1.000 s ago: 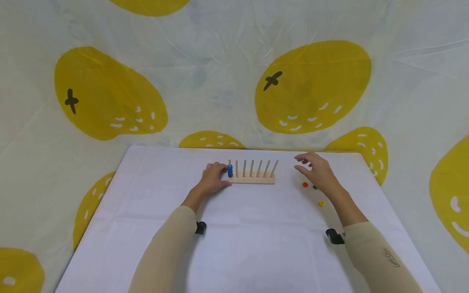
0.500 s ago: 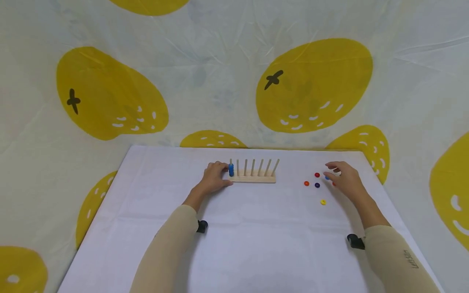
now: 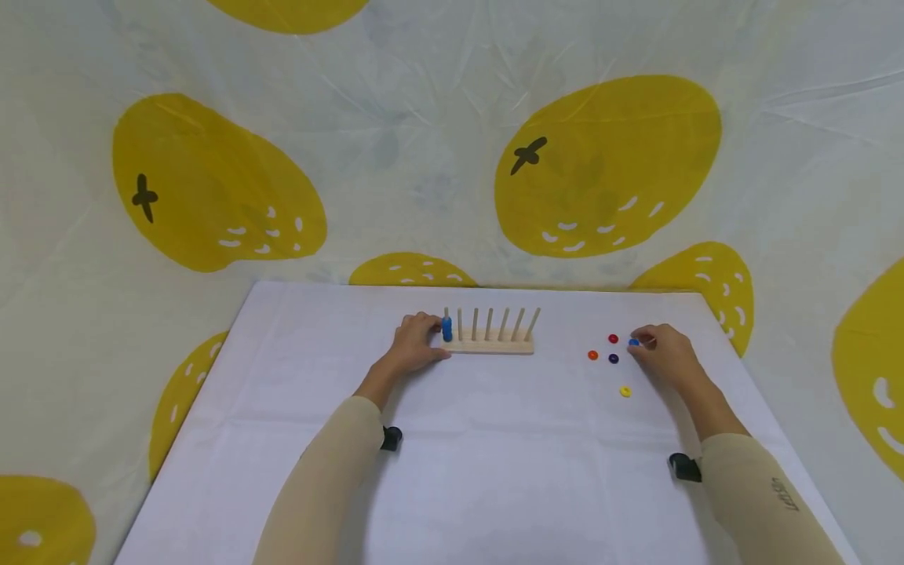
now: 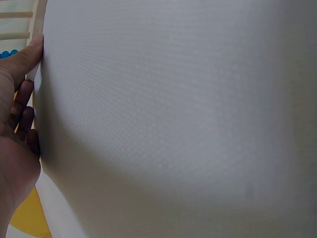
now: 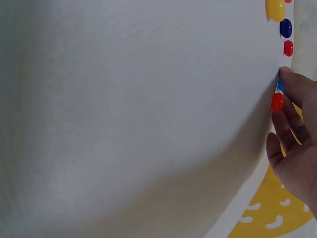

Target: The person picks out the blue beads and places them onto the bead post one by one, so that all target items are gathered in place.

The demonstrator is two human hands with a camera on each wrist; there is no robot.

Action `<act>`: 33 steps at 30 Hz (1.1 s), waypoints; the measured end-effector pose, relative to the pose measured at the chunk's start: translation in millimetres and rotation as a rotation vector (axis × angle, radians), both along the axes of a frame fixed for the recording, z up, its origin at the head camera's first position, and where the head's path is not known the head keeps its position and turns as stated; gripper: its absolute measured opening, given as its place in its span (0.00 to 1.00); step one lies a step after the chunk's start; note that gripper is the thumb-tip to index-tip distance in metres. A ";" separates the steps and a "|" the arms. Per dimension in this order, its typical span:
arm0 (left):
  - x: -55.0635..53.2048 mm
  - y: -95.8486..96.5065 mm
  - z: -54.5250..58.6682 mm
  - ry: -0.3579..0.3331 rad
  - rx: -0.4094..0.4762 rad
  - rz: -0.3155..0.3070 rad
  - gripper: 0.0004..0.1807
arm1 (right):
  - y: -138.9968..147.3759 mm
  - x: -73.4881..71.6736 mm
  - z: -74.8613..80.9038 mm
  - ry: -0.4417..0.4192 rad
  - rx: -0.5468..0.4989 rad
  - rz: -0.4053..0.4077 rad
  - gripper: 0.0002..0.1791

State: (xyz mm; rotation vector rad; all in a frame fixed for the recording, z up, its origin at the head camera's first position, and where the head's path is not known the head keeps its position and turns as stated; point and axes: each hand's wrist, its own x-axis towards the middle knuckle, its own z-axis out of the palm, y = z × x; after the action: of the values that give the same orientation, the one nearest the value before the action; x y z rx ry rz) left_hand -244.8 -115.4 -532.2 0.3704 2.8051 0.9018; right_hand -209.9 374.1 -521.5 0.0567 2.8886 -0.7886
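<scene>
My left hand (image 3: 413, 344) grips the left end of a wooden peg rack (image 3: 489, 347), thumb at the front edge and fingers at the side. Several upright pegs stand in a row on it. Blue beads (image 3: 447, 329) are stacked on the leftmost peg; the other pegs are bare. Over to the right, my right hand (image 3: 667, 357) pinches a loose blue bead (image 3: 634, 342) at the table between thumb and fingers. In the right wrist view a red bead (image 5: 277, 102) lies close by the fingers, and the thumb partly covers the blue bead (image 5: 281, 85).
Left of the right hand lie a red bead (image 3: 613, 338), an orange bead (image 3: 592, 355) and a dark blue bead (image 3: 614, 359). A yellow bead (image 3: 625, 391) lies nearer the front. A patterned cloth (image 3: 424, 157) hangs behind the white table (image 3: 494, 471).
My right hand has moved right and down from above the beads, and its fingers have closed on the blue bead. My left hand has stayed at the peg rack.
</scene>
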 end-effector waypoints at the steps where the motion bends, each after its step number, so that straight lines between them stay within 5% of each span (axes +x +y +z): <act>1: 0.1 0.2 0.2 -0.002 0.001 0.001 0.34 | -0.1 0.3 -0.5 0.002 0.003 -0.003 0.24; 17: -1.6 -1.9 -4.4 0.010 -0.014 -0.001 0.35 | 1.9 -2.0 -9.7 0.040 0.011 -0.017 0.18; 33: -1.2 -0.8 -3.0 0.005 -0.018 0.002 0.34 | -13.9 2.1 14.1 0.119 -0.002 0.044 0.17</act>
State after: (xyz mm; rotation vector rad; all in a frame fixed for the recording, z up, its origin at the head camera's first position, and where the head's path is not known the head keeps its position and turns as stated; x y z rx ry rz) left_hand -246.0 -116.2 -535.2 0.3678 2.8168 0.8769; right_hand -207.8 360.2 -507.4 -0.0560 2.9891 -0.8131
